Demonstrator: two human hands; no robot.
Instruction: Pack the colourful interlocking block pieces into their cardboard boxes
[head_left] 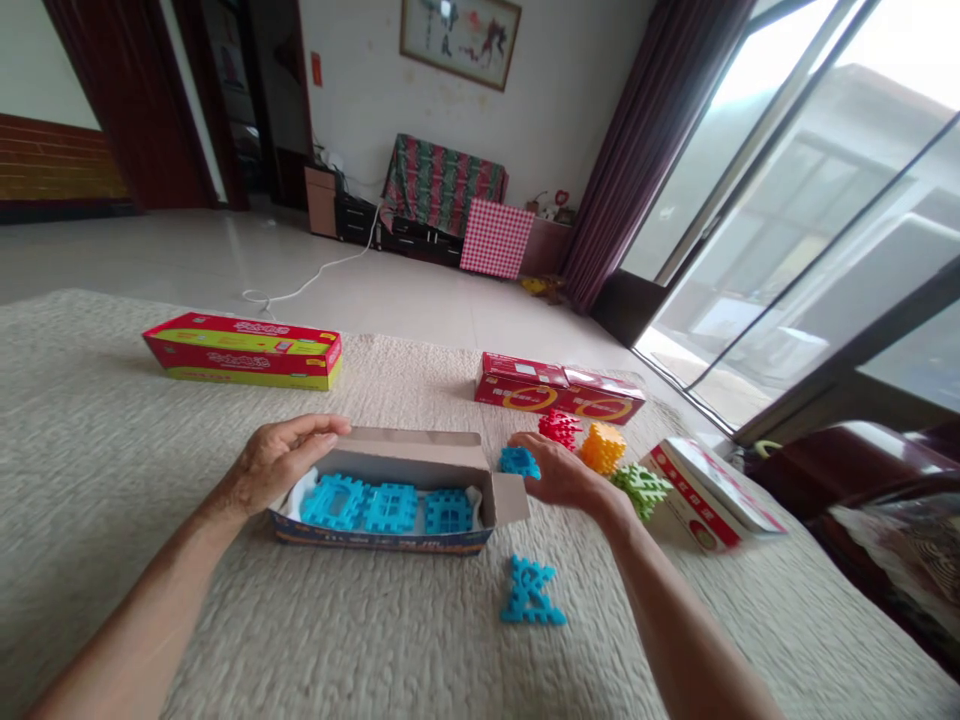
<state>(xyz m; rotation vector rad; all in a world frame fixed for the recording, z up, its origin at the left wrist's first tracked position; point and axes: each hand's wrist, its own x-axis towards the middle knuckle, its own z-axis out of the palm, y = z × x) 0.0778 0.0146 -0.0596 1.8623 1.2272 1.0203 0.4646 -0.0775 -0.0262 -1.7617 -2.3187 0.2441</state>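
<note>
An open cardboard box [382,542] sits on the blanket in front of me, its rear flap raised and its right flap folded outward. Inside lie several blue interlocking plastic blocks [391,508] on white lining. My left hand [281,462] grips the box at its back left corner, thumb and fingers close together. To the right of the box, my right hand [553,468] has its fingers and thumb around a blue block [519,461], low over the blanket. Another blue block [531,592] lies alone nearer to me.
Red [559,428], orange [603,448] and green [642,488] block pieces are grouped beyond my right hand. A white-and-red box [712,500] lies right of them. Dark red boxes [559,388] and a red-and-yellow box [244,352] are farther back on the blanket [360,640].
</note>
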